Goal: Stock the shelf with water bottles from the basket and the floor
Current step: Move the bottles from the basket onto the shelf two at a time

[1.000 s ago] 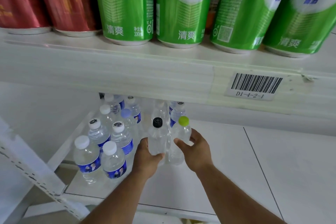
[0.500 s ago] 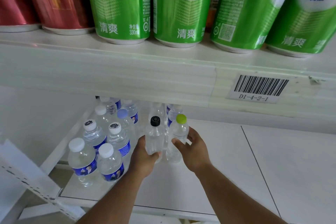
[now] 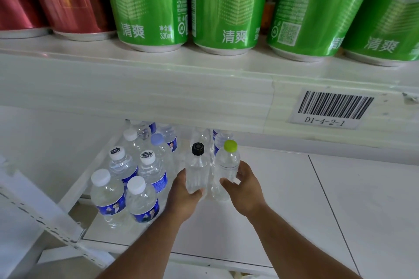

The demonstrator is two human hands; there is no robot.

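White lower shelf: my left hand grips the black-capped bottle, my right hand grips the green-capped bottle, both upright, touching, just right of the labelled water bottles. Green cans stand on the shelf above.

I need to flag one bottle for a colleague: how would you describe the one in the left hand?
Look at the lower shelf, under the row of green cans. Right of the blue-labelled bottles stand two unlabelled clear ones, each held by a hand. The left hand grips the black-capped bottle; its neighbour, the green-capped bottle, has a yellow-green cap.
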